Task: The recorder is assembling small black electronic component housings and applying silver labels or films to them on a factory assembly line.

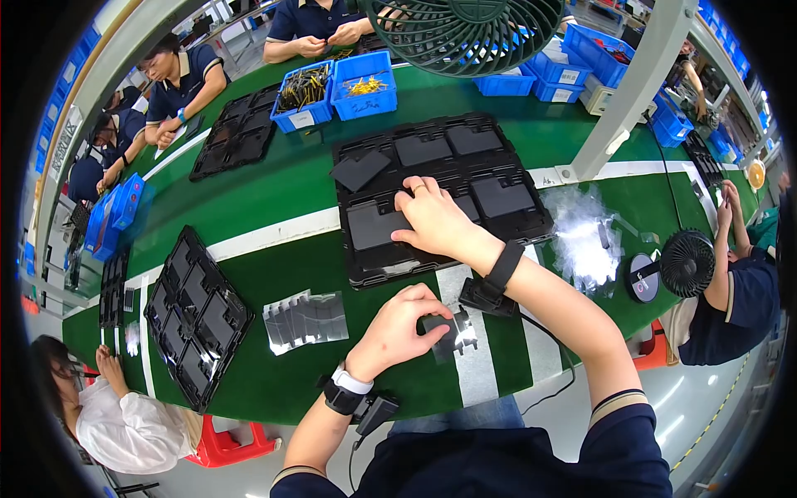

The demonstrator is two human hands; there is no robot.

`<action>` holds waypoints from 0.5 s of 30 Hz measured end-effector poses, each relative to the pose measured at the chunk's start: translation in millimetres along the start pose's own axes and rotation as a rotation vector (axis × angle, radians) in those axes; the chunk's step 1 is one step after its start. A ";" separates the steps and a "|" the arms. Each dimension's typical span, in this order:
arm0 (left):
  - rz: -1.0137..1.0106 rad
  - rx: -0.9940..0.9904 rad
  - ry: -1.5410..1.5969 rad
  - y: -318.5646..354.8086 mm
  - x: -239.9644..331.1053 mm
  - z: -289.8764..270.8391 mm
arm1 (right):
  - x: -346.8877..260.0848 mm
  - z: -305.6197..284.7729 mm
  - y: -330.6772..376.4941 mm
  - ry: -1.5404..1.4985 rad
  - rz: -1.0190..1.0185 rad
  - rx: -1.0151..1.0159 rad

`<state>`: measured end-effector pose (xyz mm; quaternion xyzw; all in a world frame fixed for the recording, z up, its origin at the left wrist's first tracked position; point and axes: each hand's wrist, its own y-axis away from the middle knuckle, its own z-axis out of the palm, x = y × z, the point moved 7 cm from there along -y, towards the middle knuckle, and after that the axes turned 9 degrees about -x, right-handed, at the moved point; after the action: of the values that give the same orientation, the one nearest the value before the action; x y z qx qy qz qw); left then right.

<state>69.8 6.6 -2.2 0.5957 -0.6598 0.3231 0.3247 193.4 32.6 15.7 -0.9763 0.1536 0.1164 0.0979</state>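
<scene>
My right hand (pixel 434 220) rests palm down on a black moulded tray (pixel 369 153) that holds several dark flat square panels (pixel 502 197); its fingers press on the panel at the tray's near left. My left hand (pixel 400 328) is curled over a small dark part with a clear film piece (pixel 459 332) on the green table (pixel 282 191), just in front of the tray. One loose dark panel (pixel 359 169) lies tilted on the tray's far left corner. Both wrists wear black straps.
A fan of shiny film sheets (pixel 305 319) lies left of my left hand. A pile of clear film (pixel 585 236) and a small black fan (pixel 687 263) sit right. More black trays (pixel 196 315) and blue bins (pixel 363 85) surround. Other people work around the table.
</scene>
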 end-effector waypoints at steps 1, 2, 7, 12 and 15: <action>0.012 0.006 -0.006 0.3 -0.1 0.0 | -0.6 -3.4 -1.9 -0.002 -0.002 0.000; 0.024 0.011 -0.013 0.5 0.3 -0.3 | -2.7 -6.0 -3.7 -0.079 -0.044 -0.032; 0.108 0.089 0.051 -0.4 10.6 -5.8 | -27.1 -15.7 -0.5 -0.307 -0.292 -0.012; 0.283 0.759 -0.074 38.5 27.1 -53.7 | -38.2 -47.8 28.8 -0.249 -0.341 0.067; 0.219 0.905 -0.074 39.6 20.2 -65.3 | -19.6 -58.3 58.6 -0.422 -0.252 0.008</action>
<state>31.5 51.4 50.6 0.6154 -0.5227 0.5893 -0.0275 167.9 -29.9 67.3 -0.9415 0.0071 0.3040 0.1453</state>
